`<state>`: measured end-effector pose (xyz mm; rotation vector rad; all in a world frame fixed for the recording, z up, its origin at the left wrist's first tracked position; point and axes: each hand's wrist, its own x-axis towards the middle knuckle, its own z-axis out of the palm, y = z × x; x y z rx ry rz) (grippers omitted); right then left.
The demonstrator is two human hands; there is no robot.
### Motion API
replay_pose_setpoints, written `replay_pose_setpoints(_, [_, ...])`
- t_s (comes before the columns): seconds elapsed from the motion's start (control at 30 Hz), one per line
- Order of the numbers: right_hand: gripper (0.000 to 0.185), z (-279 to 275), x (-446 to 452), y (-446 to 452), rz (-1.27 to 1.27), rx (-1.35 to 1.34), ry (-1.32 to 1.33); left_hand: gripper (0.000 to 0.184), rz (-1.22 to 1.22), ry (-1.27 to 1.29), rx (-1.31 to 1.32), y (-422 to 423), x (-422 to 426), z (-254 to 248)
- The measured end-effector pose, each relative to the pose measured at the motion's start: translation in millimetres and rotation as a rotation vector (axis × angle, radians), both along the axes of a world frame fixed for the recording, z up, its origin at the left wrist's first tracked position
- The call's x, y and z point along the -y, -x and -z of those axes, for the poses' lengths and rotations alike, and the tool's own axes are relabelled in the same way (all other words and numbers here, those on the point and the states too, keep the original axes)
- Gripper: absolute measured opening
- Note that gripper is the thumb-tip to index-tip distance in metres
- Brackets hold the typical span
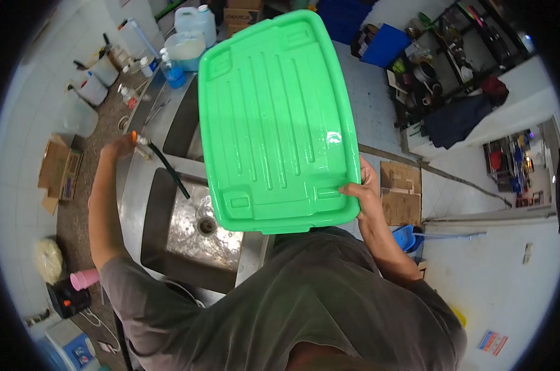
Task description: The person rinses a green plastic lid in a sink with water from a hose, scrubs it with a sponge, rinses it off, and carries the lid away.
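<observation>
A bright green plastic bin lid [274, 123] with raised ribs is tilted up above the sink's right side, its surface glossy with wet-looking patches. My right hand [368, 195] grips its lower right edge, the thumb lying over the rim. Over at the left, my left hand [120, 147] is closed on the orange handle [134, 136] of a tap. From that tap a dark green hose [169, 168] hangs into the steel sink basin [159, 232], whose drain [206, 226] shows. No running water can be made out. The lid partly covers a second basin [180, 133].
Behind the sink stand a blue soap pump bottle [173, 75], a tub [185, 51] and a white jug [196, 25]. A cardboard box [60, 167] and a pink cup [84, 279] are on the left counter. Flattened cardboard [400, 193] and a blue dustpan [405, 237] lie at right.
</observation>
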<state>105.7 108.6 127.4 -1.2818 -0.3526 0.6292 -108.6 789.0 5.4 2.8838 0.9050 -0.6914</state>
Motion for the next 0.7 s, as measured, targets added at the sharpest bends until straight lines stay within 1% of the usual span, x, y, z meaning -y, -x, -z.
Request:
replay_pose_setpoints(0.07, [0.064, -6.7, 1.0, 0.4, 0.006, 0.096, 0.014, 0.042, -0.033, -0.053, 0.018, 1.0, 8.5, -2.5])
replay_pose_setpoints(0.13, [0.064, 22.0, -1.8, 0.6, 0.050, 0.455, 0.134, 0.047, -0.124, -0.183, 0.109, 3.7, 28.8, 2.4])
replay_pose_setpoints(0.17, [0.064, 31.4, -13.5, 6.7, 0.049, 0.549, 0.254, 0.052, 0.002, -0.311, 0.477, 18.6, 39.1, 22.8])
replay_pose_setpoints(0.2, [0.065, 39.1, -25.8, 18.1, 0.058, 0.626, 0.379, 0.058, -0.198, -0.309, 0.654, 10.0, 102.1, -13.3])
replay_pose_setpoints(0.23, [0.064, 16.8, -34.5, 28.1, -0.012, 0.514, 0.328, 0.059, -0.154, -0.278, 0.854, 20.5, 115.4, 1.1])
replay_pose_setpoints(0.27, [0.063, -5.6, -45.7, 33.9, -0.086, 0.407, 0.262, 0.060, -0.176, 0.069, 1.146, 32.7, 123.6, 34.3])
replay_pose_setpoints(0.3, [0.062, -0.9, -55.3, 30.8, -0.108, 0.356, 0.269, 0.057, -0.338, 0.294, 1.261, 41.6, 174.2, 36.4])
replay_pose_setpoints(0.33, [0.061, 6.9, -61.0, 24.9, -0.143, 0.304, 0.279, 0.057, -0.527, 0.388, 1.260, 43.9, 237.0, 32.3])
replay_pose_setpoints(0.37, [0.060, 11.4, -60.6, 21.7, -0.184, 0.248, 0.293, 0.060, -0.564, 0.556, 1.255, 55.4, 274.3, 61.3])
replay_pose_setpoints(0.4, [0.059, 10.0, -57.4, 25.4, -0.177, 0.181, 0.225, 0.062, -0.612, 0.717, 1.241, 66.8, 311.7, 89.9])
replay_pose_setpoints(0.43, [0.058, 6.8, -57.5, 30.7, -0.174, 0.122, 0.148, 0.071, -0.634, 0.771, 1.132, 76.7, 349.8, 111.1])
replay_pose_setpoints(0.47, [0.057, 4.6, -58.9, 30.5, -0.181, 0.068, 0.073, 0.078, -0.821, 0.890, 1.099, 86.0, 398.4, 133.6])
replay_pose_setpoints(0.5, [0.055, 11.8, -58.6, 24.0, -0.216, 0.008, 0.103, 0.083, -0.870, 0.818, 0.966, 97.7, 425.8, 168.7])
replay_pose_setpoints(0.53, [0.053, 25.1, -57.0, 16.0, -0.254, -0.058, 0.135, 0.082, -1.080, 0.988, 1.040, 85.7, 477.5, 113.2])
replay_pose_setpoints(0.57, [0.051, 31.6, -52.6, 9.4, -0.292, -0.118, 0.165, 0.081, -1.186, 1.121, 1.128, 86.7, 510.1, 99.1])
replay_pose_setpoints(0.6, [0.051, 31.9, -47.9, 9.7, -0.273, -0.093, 0.132, 0.080, -1.283, 1.251, 1.218, 84.6, 530.4, 90.5])
replay_pose_setpoints(0.67, [0.050, 33.8, -40.6, 13.2, -0.255, -0.043, 0.057, 0.078, -1.405, 1.432, 1.294, 80.3, 564.8, 74.0])
replay_pose_setpoints(0.7, [0.052, 38.3, -35.2, 8.8, -0.269, -0.068, 0.054, 0.077, -1.468, 1.524, 1.327, 78.5, 577.7, 70.2])
